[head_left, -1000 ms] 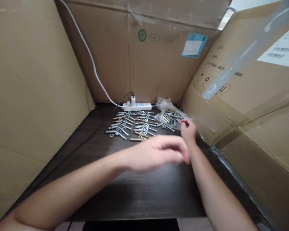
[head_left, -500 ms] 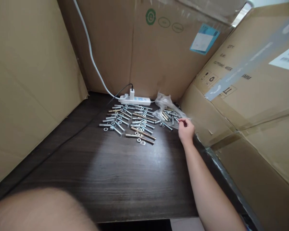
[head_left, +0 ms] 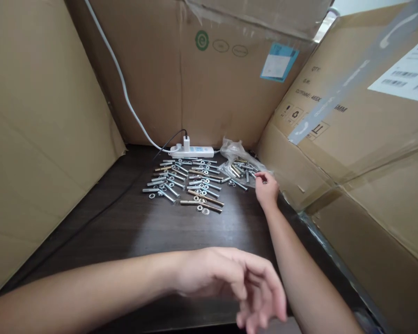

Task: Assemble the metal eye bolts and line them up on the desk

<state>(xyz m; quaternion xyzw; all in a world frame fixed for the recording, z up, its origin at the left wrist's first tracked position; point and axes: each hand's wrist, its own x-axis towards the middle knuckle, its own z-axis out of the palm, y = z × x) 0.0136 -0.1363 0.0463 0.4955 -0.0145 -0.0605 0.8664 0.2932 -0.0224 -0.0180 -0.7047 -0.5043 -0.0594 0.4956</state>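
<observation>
My right hand (head_left: 267, 189) is at the right edge of a clear plastic bag (head_left: 231, 147), its thumb and fingers drawn together; what they hold, if anything, is too small to tell. Loose bolts and metal sleeves (head_left: 237, 170) lie on the bag just left of those fingertips. Nearer to me, my left hand (head_left: 230, 280) hangs above the front of the table, fingers loosely bent and apart, with nothing in it. Beyond it, rows of bolts with sleeves (head_left: 205, 178), nuts and washers (head_left: 205, 211) are laid out on the dark table (head_left: 153, 236).
Behind the rows stands a white power strip (head_left: 195, 151) with a charger (head_left: 186, 143) plugged in. A white cable (head_left: 121, 83) and a thin black cable (head_left: 90, 208) run from it. Cardboard walls (head_left: 153, 69) enclose the table at the left, back and right.
My left hand and forearm have swung in from the lower left to the front middle. The right hand has stayed by the bag. The view has shifted slightly.
</observation>
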